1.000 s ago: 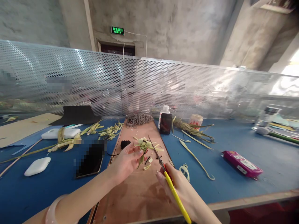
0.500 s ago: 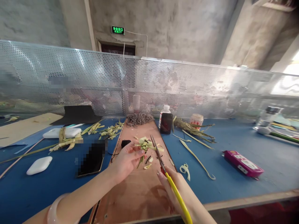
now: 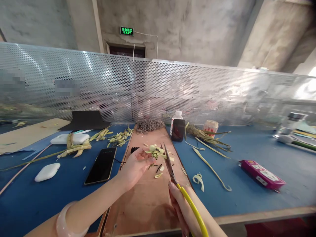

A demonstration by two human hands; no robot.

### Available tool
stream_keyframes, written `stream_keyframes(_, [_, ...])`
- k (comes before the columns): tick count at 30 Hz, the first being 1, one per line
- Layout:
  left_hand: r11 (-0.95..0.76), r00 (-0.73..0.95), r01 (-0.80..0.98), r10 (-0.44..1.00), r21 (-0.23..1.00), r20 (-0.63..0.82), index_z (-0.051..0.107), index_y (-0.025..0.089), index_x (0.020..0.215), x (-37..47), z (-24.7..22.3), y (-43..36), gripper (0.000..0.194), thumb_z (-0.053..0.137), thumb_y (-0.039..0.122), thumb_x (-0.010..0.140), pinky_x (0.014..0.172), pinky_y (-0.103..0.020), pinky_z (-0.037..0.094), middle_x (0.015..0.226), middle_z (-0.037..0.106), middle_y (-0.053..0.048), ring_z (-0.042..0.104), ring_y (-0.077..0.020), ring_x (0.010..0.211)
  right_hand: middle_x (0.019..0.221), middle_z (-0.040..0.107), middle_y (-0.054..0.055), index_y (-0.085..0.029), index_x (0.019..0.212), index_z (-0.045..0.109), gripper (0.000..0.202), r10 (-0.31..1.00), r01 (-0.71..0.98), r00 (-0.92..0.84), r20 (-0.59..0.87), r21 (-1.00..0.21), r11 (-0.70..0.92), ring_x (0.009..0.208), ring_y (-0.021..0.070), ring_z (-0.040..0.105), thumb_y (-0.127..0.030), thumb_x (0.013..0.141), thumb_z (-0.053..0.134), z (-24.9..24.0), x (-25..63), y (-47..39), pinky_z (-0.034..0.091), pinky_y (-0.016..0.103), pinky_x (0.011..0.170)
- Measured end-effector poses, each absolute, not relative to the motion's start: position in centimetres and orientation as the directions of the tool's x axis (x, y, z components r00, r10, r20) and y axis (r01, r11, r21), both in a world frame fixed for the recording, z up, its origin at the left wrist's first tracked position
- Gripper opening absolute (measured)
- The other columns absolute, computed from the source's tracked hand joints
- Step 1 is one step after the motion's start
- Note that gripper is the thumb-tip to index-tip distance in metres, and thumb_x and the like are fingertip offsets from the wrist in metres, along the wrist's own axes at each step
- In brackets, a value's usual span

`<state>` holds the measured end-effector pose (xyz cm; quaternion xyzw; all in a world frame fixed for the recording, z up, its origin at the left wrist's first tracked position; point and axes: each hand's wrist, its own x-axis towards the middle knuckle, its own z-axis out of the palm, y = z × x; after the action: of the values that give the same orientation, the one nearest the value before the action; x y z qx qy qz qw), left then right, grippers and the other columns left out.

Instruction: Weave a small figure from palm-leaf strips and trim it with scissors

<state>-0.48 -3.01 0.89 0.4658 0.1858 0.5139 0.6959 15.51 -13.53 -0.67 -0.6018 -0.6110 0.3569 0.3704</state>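
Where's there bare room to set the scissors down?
Blue tabletop between purple packet and clear bottle; also the brown board's near end, between left forearm and right hand. Crowded: mid-board, with trimmings beside the left hand; left side, with smartphone, white case and dried strips.

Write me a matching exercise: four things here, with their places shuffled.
1. yellow-handled metal scissors
2. pale green bundle of plant strips
3. flat-lying black rectangular phone
4. magenta rectangular packet

A. right of the brown wooden board
B. pinched in the left hand
C. gripped in the right hand
D. left of that board

Pairs: 1-C; 2-B; 3-D; 4-A
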Motion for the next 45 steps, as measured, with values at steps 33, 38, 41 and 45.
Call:
stream_keyframes(33, [-0.058, 0.337, -0.490, 0.908, 0.870, 0.250, 0.069, 0.020, 0.081, -1.1, 0.7, -2.2, 0.019, 0.078, 0.015, 0.066, 0.075, -0.022, 0.046, 0.083, 0.067, 0.001, 0.058, -0.0109, 0.078, 0.043, 0.041, -0.005, -0.021, 0.058, 0.041, 0.051, 0.978, 0.203, -0.120, -0.170, -0.968, -0.144, 0.039, 0.0092, 0.041, -0.063, 0.085, 0.032, -0.5, 16.9, -13.6, 0.039, 0.021, 0.045])
stream_keyframes(38, [-0.048, 0.332, -0.519, 0.909, 0.854, 0.253, 0.069, 0.020, 0.080, -0.8, 0.7, -2.8, 0.017, 0.077, 0.014, 0.066, 0.073, -0.020, 0.046, 0.081, 0.066, 0.001, 0.058, -0.0106, 0.078, 0.047, 0.045, -0.003, -0.022, 0.063, 0.043, 0.047, 0.998, 0.435, -0.067, 0.006, -0.900, 0.034, 0.048, 0.0133, 0.048, -0.061, 0.086, 0.031, -0.8, 16.0, -13.4, 0.041, 0.024, 0.052])
stream_keyframes(41, [-0.085, 0.299, -0.517, 0.914, 0.852, 0.273, 0.068, 0.020, 0.076, -0.7, 1.0, -3.1, 0.016, 0.078, 0.014, 0.065, 0.074, -0.021, 0.045, 0.080, 0.067, 0.002, 0.058, -0.0112, 0.079, 0.048, 0.046, -0.003, -0.022, 0.067, 0.044, 0.044, 0.996, 0.491, -0.061, 0.061, -0.867, 0.083, 0.051, 0.0149, 0.050, -0.059, 0.087, 0.031, -0.7, 15.8, -13.2, 0.039, 0.025, 0.053])
stream_keyframes(45, [-0.128, 0.279, -0.483, 0.915, 0.866, 0.290, 0.068, 0.020, 0.076, -0.7, 1.2, -3.3, 0.016, 0.078, 0.015, 0.065, 0.077, -0.022, 0.044, 0.080, 0.067, 0.001, 0.057, -0.0119, 0.080, 0.058, 0.052, 0.000, -0.022, 0.070, 0.044, 0.039, 0.996, 0.506, -0.052, 0.078, -0.857, 0.094, 0.058, 0.0159, 0.051, -0.057, 0.086, 0.036, -0.5, 15.6, -13.0, 0.037, 0.025, 0.055])
